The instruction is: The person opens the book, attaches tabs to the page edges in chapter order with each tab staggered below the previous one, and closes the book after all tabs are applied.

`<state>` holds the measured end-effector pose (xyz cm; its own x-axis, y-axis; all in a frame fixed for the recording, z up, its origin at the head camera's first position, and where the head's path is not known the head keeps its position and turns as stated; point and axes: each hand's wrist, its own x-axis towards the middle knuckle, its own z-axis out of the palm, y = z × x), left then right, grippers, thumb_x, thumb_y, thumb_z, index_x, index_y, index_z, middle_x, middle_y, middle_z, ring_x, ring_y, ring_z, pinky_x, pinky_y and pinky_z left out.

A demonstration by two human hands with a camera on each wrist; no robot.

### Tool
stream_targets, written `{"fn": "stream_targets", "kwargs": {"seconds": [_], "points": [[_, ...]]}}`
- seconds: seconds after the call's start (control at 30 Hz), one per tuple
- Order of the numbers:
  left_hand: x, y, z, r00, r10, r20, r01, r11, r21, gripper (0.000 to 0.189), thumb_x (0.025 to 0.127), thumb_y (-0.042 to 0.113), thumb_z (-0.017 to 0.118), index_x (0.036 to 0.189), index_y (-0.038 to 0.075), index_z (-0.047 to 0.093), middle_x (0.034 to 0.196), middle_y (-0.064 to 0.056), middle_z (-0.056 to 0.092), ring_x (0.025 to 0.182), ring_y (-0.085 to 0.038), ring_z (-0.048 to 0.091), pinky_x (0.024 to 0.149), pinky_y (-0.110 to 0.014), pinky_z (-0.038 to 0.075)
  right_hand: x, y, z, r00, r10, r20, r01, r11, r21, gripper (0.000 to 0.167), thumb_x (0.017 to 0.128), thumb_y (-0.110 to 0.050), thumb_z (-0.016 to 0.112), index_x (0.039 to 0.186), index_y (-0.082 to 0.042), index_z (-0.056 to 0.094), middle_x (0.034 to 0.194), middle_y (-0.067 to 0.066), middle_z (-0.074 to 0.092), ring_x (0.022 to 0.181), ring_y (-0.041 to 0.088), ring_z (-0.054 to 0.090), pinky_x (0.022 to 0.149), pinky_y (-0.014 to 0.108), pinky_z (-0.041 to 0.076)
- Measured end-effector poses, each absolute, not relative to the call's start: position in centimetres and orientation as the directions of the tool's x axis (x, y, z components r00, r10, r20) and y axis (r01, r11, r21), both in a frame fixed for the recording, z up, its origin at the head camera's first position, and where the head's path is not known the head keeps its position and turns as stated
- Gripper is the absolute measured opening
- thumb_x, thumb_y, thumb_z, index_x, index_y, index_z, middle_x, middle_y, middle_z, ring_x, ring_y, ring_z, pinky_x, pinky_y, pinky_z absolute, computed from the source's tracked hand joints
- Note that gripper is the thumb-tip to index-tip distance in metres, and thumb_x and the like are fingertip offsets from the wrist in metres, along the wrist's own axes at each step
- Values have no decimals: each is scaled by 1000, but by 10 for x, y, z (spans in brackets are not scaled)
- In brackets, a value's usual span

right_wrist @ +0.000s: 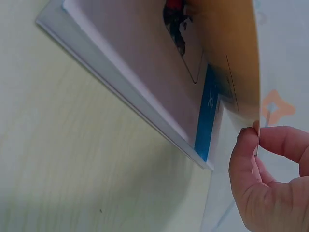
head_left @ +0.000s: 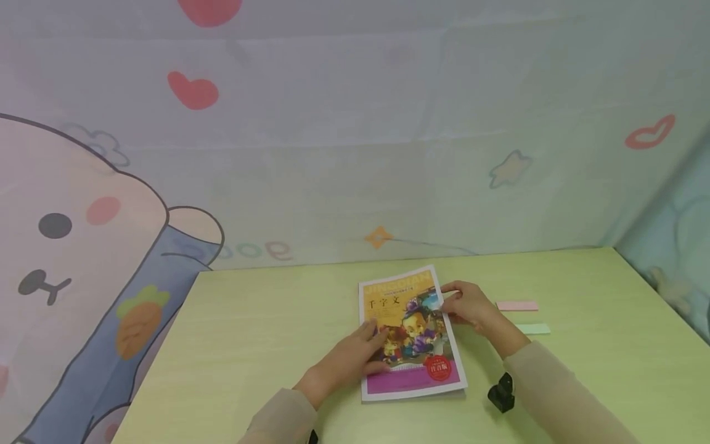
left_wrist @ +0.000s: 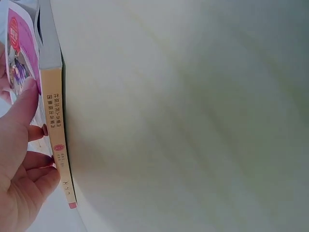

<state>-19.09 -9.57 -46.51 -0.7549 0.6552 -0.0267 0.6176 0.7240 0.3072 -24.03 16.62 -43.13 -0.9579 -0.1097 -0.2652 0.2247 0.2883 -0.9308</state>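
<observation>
A picture book (head_left: 407, 333) with a yellow and purple cover lies face up on the table, its spine to the left. In the right wrist view my right hand (right_wrist: 273, 169) pinches the edge of the front cover (right_wrist: 234, 63) between thumb and fingers. That cover stands lifted away from the printed first page (right_wrist: 145, 53). My left hand (head_left: 352, 354) rests on the cover's lower left part, fingers spread. From the left wrist, its fingertips sit right at the tan spine (left_wrist: 53, 106), and the thumb (left_wrist: 26, 104) lies over the cover.
A pink strip (head_left: 517, 306) and a pale green strip (head_left: 534, 328) lie on the table (head_left: 266, 320) right of the book, near my right forearm. Behind the table hangs a cloth backdrop (head_left: 333, 197) with printed hearts and a cartoon animal. A black wrist-worn device (head_left: 501, 393) shows at the right sleeve.
</observation>
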Motion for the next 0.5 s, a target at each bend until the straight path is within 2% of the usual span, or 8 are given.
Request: {"fn": "stream_targets", "kwargs": {"seconds": [0.2, 0.5], "points": [[-193, -97, -462, -749, 662, 5, 630, 709, 317, 69, 89, 46, 55, 141, 3, 39, 146, -27, 27, 134, -37, 28, 107, -42, 29, -244, 168, -422, -955, -151, -254, 210, 260, -943, 49, 83, 3, 60, 127, 9, 41, 88, 10, 60, 72, 14, 59, 63, 27, 53], [-191, -97, -464, -756, 655, -13, 613, 714, 338, 69, 88, 47, 55, 141, 4, 39, 145, -27, 27, 134, -37, 29, 108, -42, 29, -242, 164, -415, -944, -181, -274, 233, 220, -947, 45, 87, -1, 59, 128, 8, 41, 94, 13, 61, 72, 14, 60, 63, 26, 55]]}}
